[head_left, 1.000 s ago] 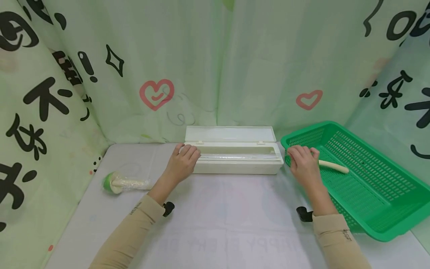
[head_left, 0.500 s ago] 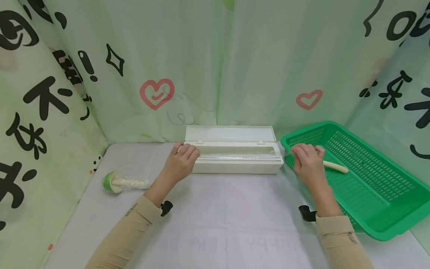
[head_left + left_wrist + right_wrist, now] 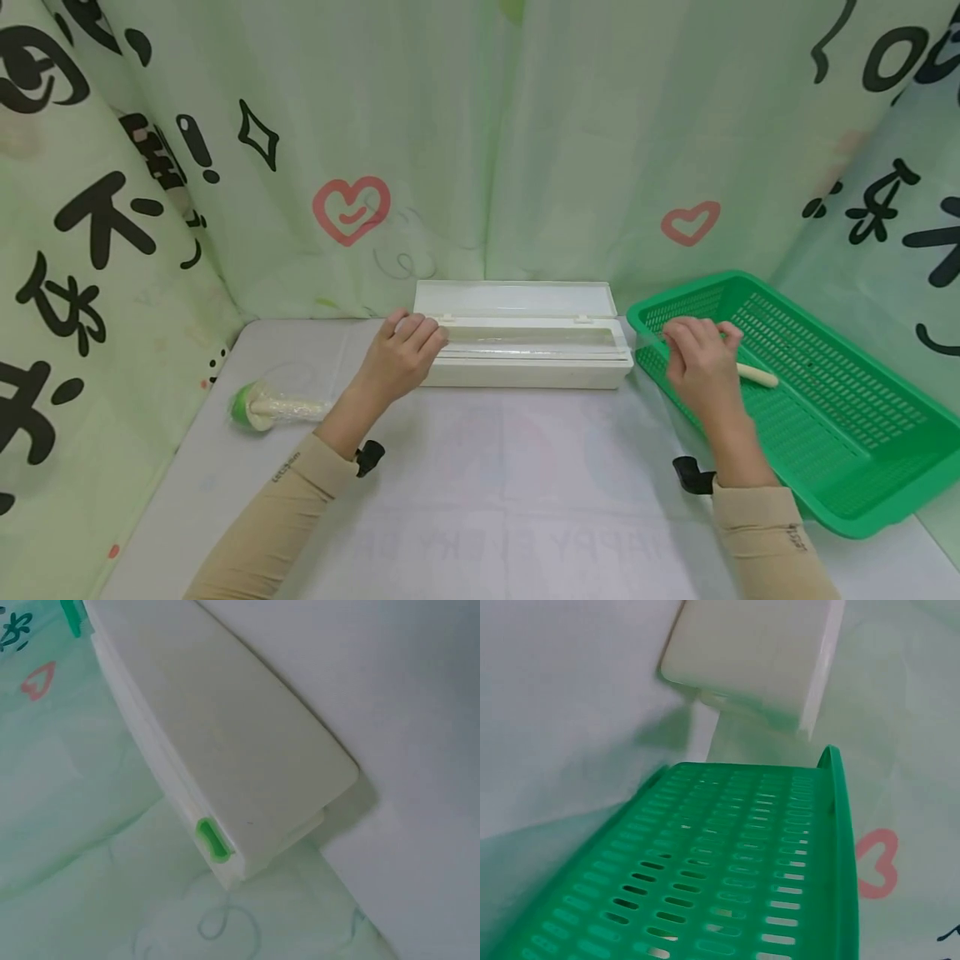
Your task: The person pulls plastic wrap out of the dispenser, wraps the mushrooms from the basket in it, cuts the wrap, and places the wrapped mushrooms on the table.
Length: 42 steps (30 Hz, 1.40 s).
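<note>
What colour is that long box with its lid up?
The long box is white; you can see it best in the head view.

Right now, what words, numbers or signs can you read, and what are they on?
"!": green curtain, left.
"O" or zero: curtain, upper right.
Other big black characters: curtain; I can't read them surely.
Left sleeve, right sleeve: print too small.
Tablecloth: letters too faint.
White box: none I can see.

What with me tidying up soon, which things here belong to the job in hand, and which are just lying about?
Apparently in the job:
white box, lid open
clear film
left hand, at the box
right hand, seemingly pinching film

Probably just lying about:
green basket
pale stick in it
green-ended wrapped item
</note>
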Each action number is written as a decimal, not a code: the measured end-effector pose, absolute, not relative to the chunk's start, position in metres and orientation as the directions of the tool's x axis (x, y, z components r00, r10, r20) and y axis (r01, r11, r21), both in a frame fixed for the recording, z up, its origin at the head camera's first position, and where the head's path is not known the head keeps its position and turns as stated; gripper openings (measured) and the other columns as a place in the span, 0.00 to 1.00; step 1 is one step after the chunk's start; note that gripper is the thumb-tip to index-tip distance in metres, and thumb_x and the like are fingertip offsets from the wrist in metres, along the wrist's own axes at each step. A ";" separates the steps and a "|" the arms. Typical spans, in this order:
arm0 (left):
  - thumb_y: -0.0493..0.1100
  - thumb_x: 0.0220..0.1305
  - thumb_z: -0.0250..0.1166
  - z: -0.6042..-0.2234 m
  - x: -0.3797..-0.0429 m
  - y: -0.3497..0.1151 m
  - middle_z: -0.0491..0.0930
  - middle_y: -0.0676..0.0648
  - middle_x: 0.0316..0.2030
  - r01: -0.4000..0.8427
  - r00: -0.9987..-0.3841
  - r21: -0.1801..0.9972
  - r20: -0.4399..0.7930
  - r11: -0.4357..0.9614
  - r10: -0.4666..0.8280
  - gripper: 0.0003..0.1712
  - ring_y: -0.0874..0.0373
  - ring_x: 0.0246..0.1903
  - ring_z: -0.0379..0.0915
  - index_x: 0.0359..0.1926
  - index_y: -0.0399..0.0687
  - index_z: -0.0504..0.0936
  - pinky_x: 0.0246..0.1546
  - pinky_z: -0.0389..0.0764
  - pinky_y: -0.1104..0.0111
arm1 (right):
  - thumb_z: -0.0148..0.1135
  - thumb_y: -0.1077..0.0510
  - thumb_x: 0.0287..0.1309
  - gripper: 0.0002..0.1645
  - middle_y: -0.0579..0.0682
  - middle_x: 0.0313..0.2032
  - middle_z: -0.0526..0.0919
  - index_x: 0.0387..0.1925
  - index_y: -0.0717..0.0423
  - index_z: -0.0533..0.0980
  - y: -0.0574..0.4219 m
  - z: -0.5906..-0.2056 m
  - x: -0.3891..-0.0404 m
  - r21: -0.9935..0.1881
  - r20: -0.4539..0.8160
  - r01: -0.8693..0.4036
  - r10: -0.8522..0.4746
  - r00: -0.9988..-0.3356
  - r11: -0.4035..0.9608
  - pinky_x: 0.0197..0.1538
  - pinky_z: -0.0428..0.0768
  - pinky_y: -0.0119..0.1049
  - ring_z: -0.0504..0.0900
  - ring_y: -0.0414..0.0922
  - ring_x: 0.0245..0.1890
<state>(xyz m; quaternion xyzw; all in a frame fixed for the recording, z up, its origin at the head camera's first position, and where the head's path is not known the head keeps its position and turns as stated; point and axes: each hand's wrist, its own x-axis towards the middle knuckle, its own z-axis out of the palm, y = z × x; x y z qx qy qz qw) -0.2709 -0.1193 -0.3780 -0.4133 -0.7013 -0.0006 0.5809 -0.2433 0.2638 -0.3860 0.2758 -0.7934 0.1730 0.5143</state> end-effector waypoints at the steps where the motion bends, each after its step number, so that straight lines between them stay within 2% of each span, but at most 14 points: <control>1: 0.37 0.68 0.47 -0.377 -0.271 -0.119 0.68 0.48 0.26 0.587 0.022 -0.476 0.818 0.655 0.575 0.08 0.54 0.28 0.64 0.31 0.43 0.69 0.38 0.65 0.63 | 0.42 0.58 0.67 0.17 0.60 0.27 0.76 0.27 0.65 0.71 0.264 -0.385 -0.243 0.007 0.914 -0.616 -0.256 -0.316 0.788 0.38 0.52 0.56 0.67 0.58 0.25; 13: 0.37 0.66 0.50 -0.365 -0.266 -0.119 0.69 0.47 0.26 0.621 0.062 -0.462 0.835 0.634 0.547 0.06 0.53 0.27 0.65 0.31 0.41 0.68 0.38 0.66 0.62 | 0.43 0.56 0.67 0.19 0.60 0.27 0.76 0.26 0.65 0.72 0.262 -0.371 -0.237 0.011 0.939 -0.617 -0.220 -0.264 0.787 0.39 0.52 0.55 0.66 0.57 0.25; 23: 0.37 0.66 0.50 -0.353 -0.259 -0.116 0.69 0.47 0.27 0.608 0.087 -0.478 0.834 0.634 0.545 0.06 0.53 0.28 0.64 0.32 0.41 0.68 0.38 0.65 0.62 | 0.44 0.58 0.67 0.18 0.61 0.26 0.74 0.25 0.65 0.71 0.257 -0.358 -0.232 0.031 0.968 -0.627 -0.179 -0.175 0.778 0.39 0.50 0.53 0.65 0.58 0.24; 32: 0.40 0.67 0.50 -0.341 -0.250 -0.115 0.69 0.48 0.26 0.594 0.103 -0.492 0.831 0.636 0.546 0.07 0.54 0.28 0.64 0.31 0.42 0.67 0.39 0.65 0.63 | 0.46 0.59 0.66 0.17 0.60 0.25 0.75 0.24 0.65 0.70 0.257 -0.350 -0.229 0.038 0.982 -0.625 -0.146 -0.122 0.780 0.39 0.51 0.53 0.65 0.58 0.24; 42: 0.39 0.67 0.49 -0.333 -0.245 -0.111 0.69 0.48 0.25 0.580 0.166 -0.518 0.830 0.628 0.532 0.08 0.55 0.27 0.65 0.30 0.42 0.67 0.38 0.65 0.63 | 0.45 0.61 0.65 0.16 0.61 0.25 0.73 0.23 0.65 0.69 0.250 -0.335 -0.221 0.031 0.988 -0.620 -0.117 -0.099 0.784 0.39 0.51 0.51 0.63 0.58 0.23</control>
